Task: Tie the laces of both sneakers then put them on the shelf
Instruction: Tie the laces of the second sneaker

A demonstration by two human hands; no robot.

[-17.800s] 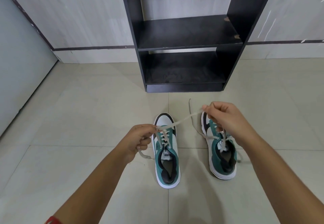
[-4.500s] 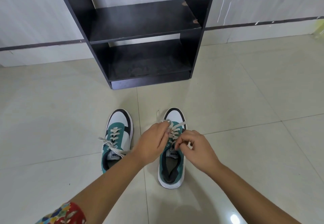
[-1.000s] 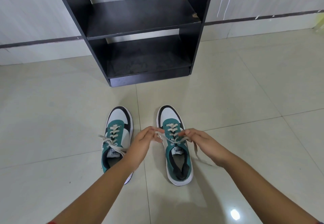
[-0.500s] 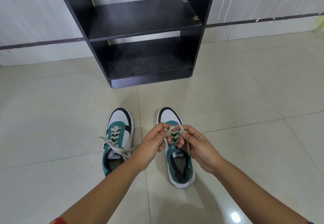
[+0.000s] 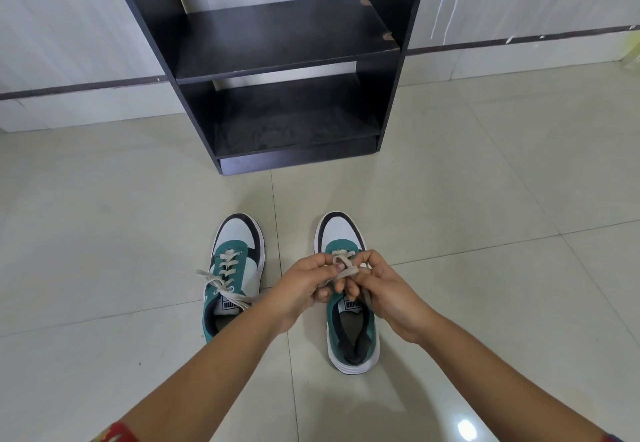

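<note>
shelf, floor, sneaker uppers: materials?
Shelf: likely laminated particleboard, matt black; pale chips show at the board's right edge. Floor: glossy glazed tile, with grout lines and a lamp's glare. Right sneaker: green panels look suede-like and matt, white toe smooth, perhaps synthetic leather; flat woven laces held by both hands.

Both sneakers are teal green with white toe caps, black trim and white soles: the left sneaker (image 5: 232, 279) and the right sneaker (image 5: 349, 324). Their laces (image 5: 221, 284) are pale beige. The tongue labels are white with black lettering. The shelf (image 5: 287, 36) is black, chipped pale brown at one edge. The floor (image 5: 104, 233) is glossy cream tile. A sleeve (image 5: 117, 434) shows red with yellow patterning.
</note>
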